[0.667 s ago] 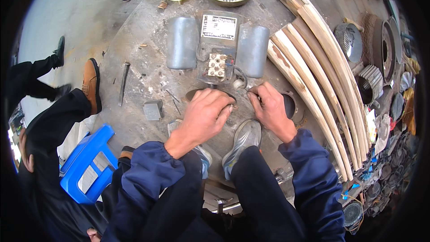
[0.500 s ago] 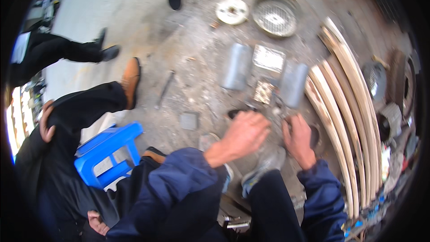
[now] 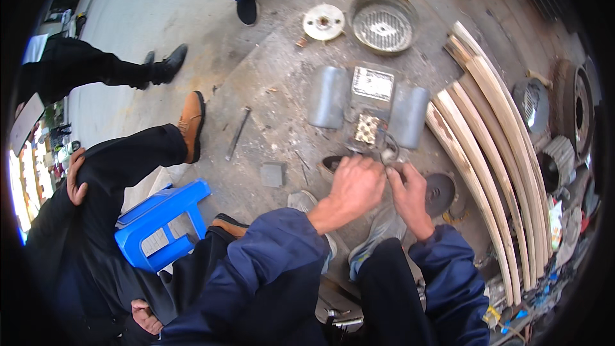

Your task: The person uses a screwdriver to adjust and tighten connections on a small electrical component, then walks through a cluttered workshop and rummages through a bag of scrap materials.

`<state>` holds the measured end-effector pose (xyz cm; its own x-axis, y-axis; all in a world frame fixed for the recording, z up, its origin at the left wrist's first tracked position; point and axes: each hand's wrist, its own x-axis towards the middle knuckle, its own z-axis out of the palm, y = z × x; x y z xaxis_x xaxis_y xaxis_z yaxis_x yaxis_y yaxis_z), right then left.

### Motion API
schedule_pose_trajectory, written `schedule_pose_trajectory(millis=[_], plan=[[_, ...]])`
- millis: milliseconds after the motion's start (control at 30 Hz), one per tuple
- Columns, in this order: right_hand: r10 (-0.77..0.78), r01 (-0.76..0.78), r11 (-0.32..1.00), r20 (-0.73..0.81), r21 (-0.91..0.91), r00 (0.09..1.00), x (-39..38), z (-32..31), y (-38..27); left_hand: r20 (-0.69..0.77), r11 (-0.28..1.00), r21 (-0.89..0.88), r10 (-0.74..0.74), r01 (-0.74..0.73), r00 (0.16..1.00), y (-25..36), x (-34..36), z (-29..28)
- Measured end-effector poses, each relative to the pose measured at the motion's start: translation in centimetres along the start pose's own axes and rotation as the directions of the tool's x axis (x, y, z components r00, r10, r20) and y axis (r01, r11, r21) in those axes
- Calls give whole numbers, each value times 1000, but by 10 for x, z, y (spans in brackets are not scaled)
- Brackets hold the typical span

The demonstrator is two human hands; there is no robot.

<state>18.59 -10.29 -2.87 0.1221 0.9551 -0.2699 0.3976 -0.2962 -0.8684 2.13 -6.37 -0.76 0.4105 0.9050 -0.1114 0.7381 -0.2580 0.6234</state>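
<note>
Both my hands are at the bottom end of a grimy motor unit with a label plate (image 3: 373,82), a terminal block (image 3: 366,127) and two grey cylinders (image 3: 327,95) (image 3: 407,115). My left hand (image 3: 349,193) has curled fingers over a dark oval part (image 3: 333,163); what they grip is hidden. Just right of it, my right hand (image 3: 410,198) pinches at a small piece by the looped cable (image 3: 391,146), too small to name. A dark round plate (image 3: 439,189) lies behind that hand.
A co-worker (image 3: 96,166) sits at left beside a blue stool (image 3: 150,211); two other people (image 3: 246,0) (image 3: 128,67) stand nearby. A white disc (image 3: 323,22), slotted cover (image 3: 383,19), bolt (image 3: 237,134) and grey block (image 3: 272,175) lie around. Wooden strips (image 3: 493,166) and scrap parts (image 3: 554,166) line the right.
The camera view has swung, so the floor objects appear farther right and more of the people shows. My hands stay at the cable end, fingers still curled, slightly closer together.
</note>
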Motion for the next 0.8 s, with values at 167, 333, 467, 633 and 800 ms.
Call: schedule_pose_trajectory(millis=[167, 333, 467, 633, 800], plan=[[-51, 48, 998, 70, 39, 996, 2, -6, 0, 29, 997, 14, -77, 77, 997, 0, 5, -4], [160, -208, 946, 200, 248, 967, 1, -13, 20, 72, 995, 12, -100, 99, 992, 4, 10, 2], [270, -373, 833, 287, 410, 919, 2, -13, 9, 9, 996, 20, -84, 84, 996, 0, 3, 2], [336, -486, 712, 362, 507, 870, 11, -7, 12, -25, 996, 13, -93, 94, 995, -6, 1, 4], [468, -641, 590, 439, 492, 767, 28, 0, 28, -20, 992, 2, -126, 126, 992, 0, 6, 5]])
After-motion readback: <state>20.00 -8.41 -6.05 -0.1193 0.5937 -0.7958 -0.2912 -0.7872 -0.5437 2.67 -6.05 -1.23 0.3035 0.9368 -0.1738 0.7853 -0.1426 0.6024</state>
